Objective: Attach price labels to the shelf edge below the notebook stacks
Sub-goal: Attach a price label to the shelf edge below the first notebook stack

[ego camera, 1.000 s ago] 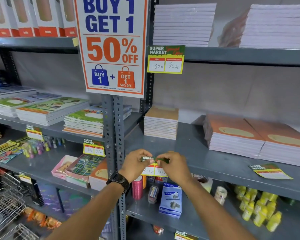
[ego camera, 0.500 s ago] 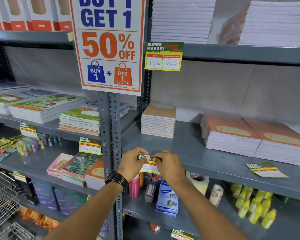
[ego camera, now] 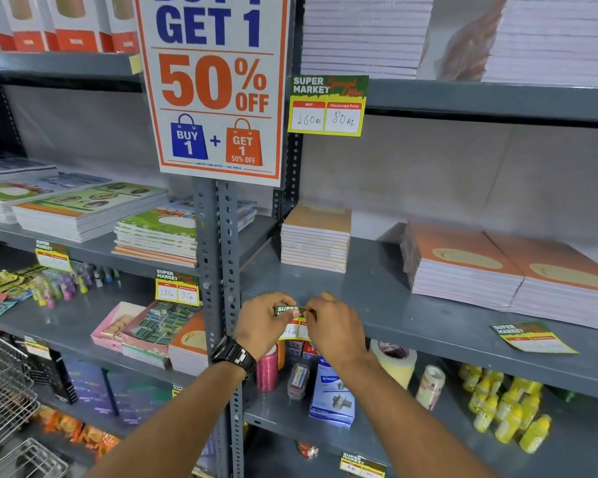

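A green and yellow price label [ego camera: 292, 322] hangs over the front edge of the grey middle shelf [ego camera: 428, 326], below a small stack of tan notebooks [ego camera: 316, 238]. My left hand [ego camera: 261, 326] pinches its top left corner. My right hand [ego camera: 335, 327] pinches its top right and covers part of it. A second loose label [ego camera: 532, 336] lies flat on the same shelf, in front of two orange notebook stacks [ego camera: 511, 267]. Another label [ego camera: 328, 105] is fixed to the upper shelf edge.
A large "50% OFF" sign [ego camera: 214, 88] hangs on the slotted grey upright [ego camera: 218, 236]. Below my hands sit a pink thread spool [ego camera: 267, 370], a blue box [ego camera: 332, 395], tape rolls [ego camera: 396, 365] and yellow bottles [ego camera: 508, 412]. A wire basket [ego camera: 4, 401] is at lower left.
Both hands have stayed pinched on the label at the shelf edge, with the fingers drawing slightly closer together along its top. The camera has tilted a little.
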`<state>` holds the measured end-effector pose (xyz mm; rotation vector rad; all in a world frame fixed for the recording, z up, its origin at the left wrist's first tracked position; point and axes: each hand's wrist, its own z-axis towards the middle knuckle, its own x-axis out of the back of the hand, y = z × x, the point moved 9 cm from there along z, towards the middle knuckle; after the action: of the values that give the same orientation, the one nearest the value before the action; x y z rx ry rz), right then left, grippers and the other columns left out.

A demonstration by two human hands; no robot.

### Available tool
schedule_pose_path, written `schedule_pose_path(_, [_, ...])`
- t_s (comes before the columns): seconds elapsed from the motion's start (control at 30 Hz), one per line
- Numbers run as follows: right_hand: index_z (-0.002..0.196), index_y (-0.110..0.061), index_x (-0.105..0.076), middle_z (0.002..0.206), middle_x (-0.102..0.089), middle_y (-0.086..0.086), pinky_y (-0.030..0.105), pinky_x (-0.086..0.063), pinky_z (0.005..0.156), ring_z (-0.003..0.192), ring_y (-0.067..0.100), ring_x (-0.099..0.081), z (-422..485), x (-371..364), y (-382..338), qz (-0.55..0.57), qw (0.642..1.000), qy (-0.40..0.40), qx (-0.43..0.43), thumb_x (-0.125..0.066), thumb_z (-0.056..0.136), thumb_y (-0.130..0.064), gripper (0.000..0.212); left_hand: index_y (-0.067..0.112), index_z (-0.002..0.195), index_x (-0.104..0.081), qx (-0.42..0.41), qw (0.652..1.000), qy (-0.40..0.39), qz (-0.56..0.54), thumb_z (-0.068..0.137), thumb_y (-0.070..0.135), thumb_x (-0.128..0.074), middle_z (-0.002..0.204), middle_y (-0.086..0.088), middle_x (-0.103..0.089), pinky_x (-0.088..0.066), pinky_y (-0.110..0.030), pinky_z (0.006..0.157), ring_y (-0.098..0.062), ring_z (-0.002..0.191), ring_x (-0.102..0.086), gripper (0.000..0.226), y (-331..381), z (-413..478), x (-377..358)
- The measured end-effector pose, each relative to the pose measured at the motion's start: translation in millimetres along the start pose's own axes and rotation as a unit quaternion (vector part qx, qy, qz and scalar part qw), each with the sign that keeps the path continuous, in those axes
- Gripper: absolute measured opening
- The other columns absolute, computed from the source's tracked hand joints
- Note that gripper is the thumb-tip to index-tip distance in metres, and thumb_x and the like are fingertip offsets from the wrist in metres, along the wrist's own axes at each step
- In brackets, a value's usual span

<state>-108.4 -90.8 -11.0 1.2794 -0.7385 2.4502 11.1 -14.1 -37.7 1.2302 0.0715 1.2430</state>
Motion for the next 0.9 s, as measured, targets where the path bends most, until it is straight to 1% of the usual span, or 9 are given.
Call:
schedule_pose_path(0.07, [0.093,-0.015,-0.070,0.093,-0.062,0.002,0.034,-0.049,0.067,0.084,0.022,-0.059,2,3,0,-0.009,1.000,0.006,0.003,-0.059,0.091,-0.017,0.012,0.032,0.085,-0.070,-0.029,0.998,0.010,0.054,0.076,0.031,-0.075,0.083,0.010,-0.065,-0.049,-0.029,0.066,-0.009,0.072,-0.059,0.010,5,1,2])
schedule_pose_path(0.17, [0.090,-0.017,-0.071,0.093,-0.064,0.002,0.036,-0.048,0.073,0.089,0.023,-0.056,6,8,1,-0.028,0.999,0.012,0.009,-0.067,0.085,-0.018,0.006,0.030,0.086,-0.071,-0.099,0.983,0.033,0.148,0.077,0.029,-0.075,0.089,0.006,-0.061,-0.047,-0.033,0.069,-0.017,0.080,-0.054,0.010,16,1,7])
schedule_pose_path(0.2, [0.090,-0.018,-0.070,0.093,-0.065,0.001,0.037,-0.047,0.076,0.090,0.023,-0.055,7,8,1,-0.037,0.999,0.009,0.012,-0.067,0.084,-0.019,0.006,0.029,0.084,-0.071,-0.137,0.970,0.044,0.197,0.076,0.027,-0.076,0.091,0.004,-0.063,-0.047,-0.035,0.070,-0.020,0.082,-0.053,0.010,23,1,7])
schedule_pose_path(0.27, [0.094,-0.018,-0.067,0.097,-0.066,0.001,0.037,-0.046,0.081,0.092,0.023,-0.054,6,6,-1,-0.047,0.999,0.004,0.017,-0.068,0.084,-0.019,0.010,0.025,0.078,-0.070,-0.216,0.930,0.054,0.293,0.074,0.024,-0.077,0.093,0.002,-0.065,-0.047,-0.038,0.068,-0.025,0.082,-0.055,0.009,36,-3,3])
schedule_pose_path(0.33, [0.099,-0.018,-0.065,0.102,-0.065,0.002,0.038,-0.046,0.083,0.095,0.024,-0.055,3,5,-5,-0.051,0.999,0.007,0.018,-0.068,0.084,-0.021,0.016,0.024,0.075,-0.070,-0.255,0.907,0.050,0.332,0.072,0.023,-0.078,0.092,0.002,-0.067,-0.048,-0.038,0.069,-0.026,0.082,-0.057,0.008,44,-6,0])
schedule_pose_path(0.47, [0.103,-0.018,-0.061,0.104,-0.064,0.002,0.038,-0.045,0.082,0.096,0.025,-0.055,2,3,-11,-0.078,0.996,0.015,0.035,-0.068,0.084,-0.030,0.024,0.022,0.076,-0.068,-0.251,0.913,0.022,0.320,0.074,0.019,-0.077,0.080,0.005,-0.067,-0.049,-0.034,0.063,-0.022,0.071,-0.060,0.010,42,-7,-3])
schedule_pose_path(0.63, [0.102,-0.016,-0.062,0.104,-0.065,0.005,0.037,-0.045,0.081,0.096,0.027,-0.055,6,2,-8,-0.071,0.997,0.006,0.043,-0.069,0.083,-0.015,0.020,0.021,0.080,-0.068,-0.230,0.928,0.008,0.293,0.082,0.021,-0.069,0.081,0.003,-0.067,-0.050,-0.033,0.058,-0.022,0.071,-0.061,0.002,40,-6,0])
schedule_pose_path(0.77, [0.098,-0.019,-0.063,0.100,-0.065,0.001,0.036,-0.045,0.079,0.092,0.023,-0.053,2,2,2,-0.046,0.997,0.010,0.056,-0.068,0.086,-0.020,0.013,0.021,0.083,-0.068,-0.210,0.938,0.009,0.274,0.083,0.024,-0.067,0.084,0.003,-0.067,-0.051,-0.035,0.064,-0.023,0.075,-0.061,0.002,37,-4,2])
schedule_pose_path(0.9, [0.098,-0.017,-0.063,0.101,-0.065,0.003,0.037,-0.047,0.081,0.094,0.025,-0.054,4,1,0,-0.038,0.997,-0.008,0.063,-0.069,0.082,-0.014,0.017,0.022,0.085,-0.066,-0.190,0.945,-0.022,0.264,0.083,0.024,-0.066,0.087,0.002,-0.065,-0.049,-0.037,0.069,-0.024,0.081,-0.060,0.003,39,-2,2])
